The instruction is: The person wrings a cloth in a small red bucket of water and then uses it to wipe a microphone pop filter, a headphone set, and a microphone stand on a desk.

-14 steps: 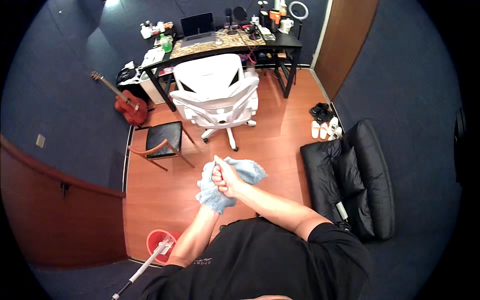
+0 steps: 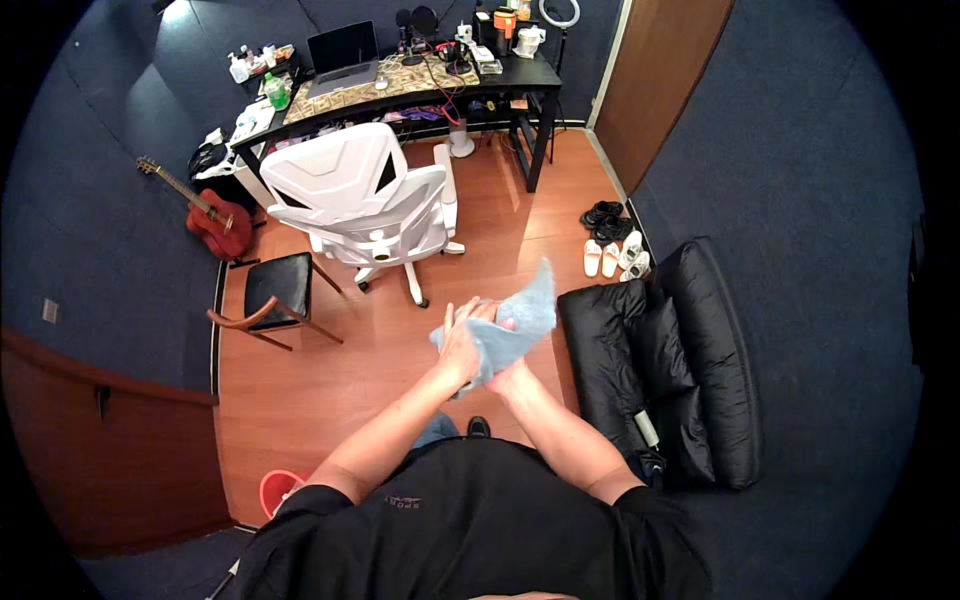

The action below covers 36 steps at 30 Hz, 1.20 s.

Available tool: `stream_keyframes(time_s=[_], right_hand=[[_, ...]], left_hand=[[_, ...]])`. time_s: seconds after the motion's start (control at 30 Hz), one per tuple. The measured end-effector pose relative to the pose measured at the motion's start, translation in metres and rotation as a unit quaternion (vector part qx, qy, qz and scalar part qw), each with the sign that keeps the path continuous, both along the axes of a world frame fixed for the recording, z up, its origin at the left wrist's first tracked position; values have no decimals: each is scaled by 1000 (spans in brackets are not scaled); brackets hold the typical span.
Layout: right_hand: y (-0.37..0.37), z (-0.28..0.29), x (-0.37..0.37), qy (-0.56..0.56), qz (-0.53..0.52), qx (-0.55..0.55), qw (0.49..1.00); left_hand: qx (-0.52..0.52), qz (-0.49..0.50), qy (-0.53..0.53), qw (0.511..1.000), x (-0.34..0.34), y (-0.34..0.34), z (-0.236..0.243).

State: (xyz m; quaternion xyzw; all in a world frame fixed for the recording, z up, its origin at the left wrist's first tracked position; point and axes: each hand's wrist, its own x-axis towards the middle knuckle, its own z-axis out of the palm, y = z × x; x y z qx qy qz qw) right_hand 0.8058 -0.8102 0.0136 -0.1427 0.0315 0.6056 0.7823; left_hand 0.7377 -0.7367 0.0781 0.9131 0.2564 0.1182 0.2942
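Observation:
I hold a light blue cloth (image 2: 515,320) in front of my chest with both hands. My left hand (image 2: 463,340) presses on the cloth from the left, fingers wrapped over it. My right hand (image 2: 512,378) grips it from below, mostly hidden under the fabric. One corner of the cloth sticks up and to the right. Below the hands lies the wooden floor (image 2: 330,390).
A white office chair (image 2: 360,195) stands ahead, a black desk (image 2: 400,85) with a laptop behind it. A small black-seated wooden chair (image 2: 272,290) and a red guitar (image 2: 205,215) are left. A black floor sofa (image 2: 660,360) is right, shoes (image 2: 612,245) beyond it. A red bucket (image 2: 280,490) sits lower left.
My hands and the cloth shifted rightward in view, and the cloth has been bunched tighter with a corner flicked up to the right. The view moved slightly.

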Motion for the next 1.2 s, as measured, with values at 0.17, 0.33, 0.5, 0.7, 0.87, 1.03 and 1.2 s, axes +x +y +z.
stream_keyframes(time_s=[0.17,0.33,0.5,0.7,0.87,1.03,1.2], right_hand=[[42,-20,47,-27,-54,27,998],[100,-70,113,-119,-130,27,984],[146,-10,201,-320,-106,-33,941],[219,36,279,-195,-158,94,963],[291,19,339,296,-237,397,836],[289,22,426,-92,-156,-47,982],[349,-36,533,-38,-125,-24,991]], left_hand=[[18,-15,-63,998,38,30,9],[-9,-40,-108,993,100,81,-9],[-139,20,-300,944,173,150,-19],[-546,16,-395,739,301,209,-3],[-876,24,-355,324,379,263,4],[-815,35,-332,473,449,290,-42],[-717,35,-328,613,520,344,-36]])
